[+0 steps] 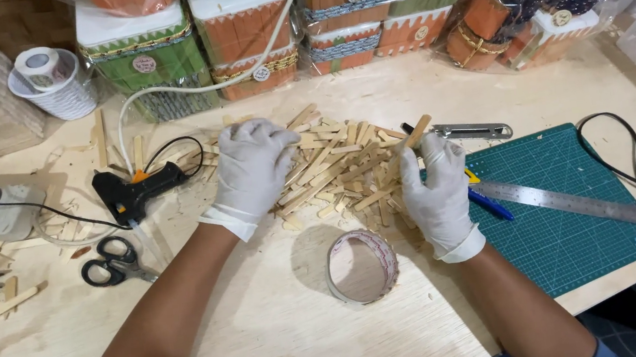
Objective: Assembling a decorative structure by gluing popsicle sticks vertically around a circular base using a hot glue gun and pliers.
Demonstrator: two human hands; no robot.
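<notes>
Wooden sticks [333,170] lie heaped mid-worktop, and our gloved hands are on them. Our right hand [438,187] has its fingers [422,158] closed around a single stick [410,142], held slanting up over the pile's right edge. Our left hand [251,171] rests on the pile's left side, fingers [268,138] curled down into the sticks; we cannot tell whether they grip any. Just below the pile stands a tape roll [361,266]. Left of it lie a black glue gun [135,190] and scissors [112,261]; right, a green cutting mat [570,227] carries a steel ruler [583,205].
</notes>
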